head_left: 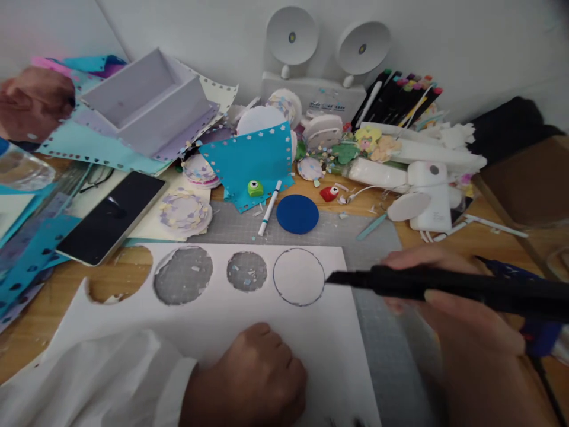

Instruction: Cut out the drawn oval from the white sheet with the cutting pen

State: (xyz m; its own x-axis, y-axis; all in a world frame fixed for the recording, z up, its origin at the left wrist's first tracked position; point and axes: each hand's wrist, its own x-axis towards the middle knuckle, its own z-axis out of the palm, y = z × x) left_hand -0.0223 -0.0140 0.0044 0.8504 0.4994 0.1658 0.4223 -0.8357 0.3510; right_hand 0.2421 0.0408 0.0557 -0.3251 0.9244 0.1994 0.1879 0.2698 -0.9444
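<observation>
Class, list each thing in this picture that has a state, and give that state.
Left hand: closed in a fist, over the sheet
Right hand: gripping the black pen-like tool
Black pen-like tool: held, tip at the drawn circle's edge
White sheet: partly cut, with holes
Drawn circle: outlined, paper in place
Phone: lying flat, screen dark
Lilac box: open-topped
Blue disc: lying flat

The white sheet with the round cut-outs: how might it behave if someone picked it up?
The white sheet would probably feel light, as it looks thin, and fairly stiff, since it lies flat. The narrow bridge between the two closed holes might flex or tear first. The pointed tip at the left looks fragile and could crease if caught.
</observation>
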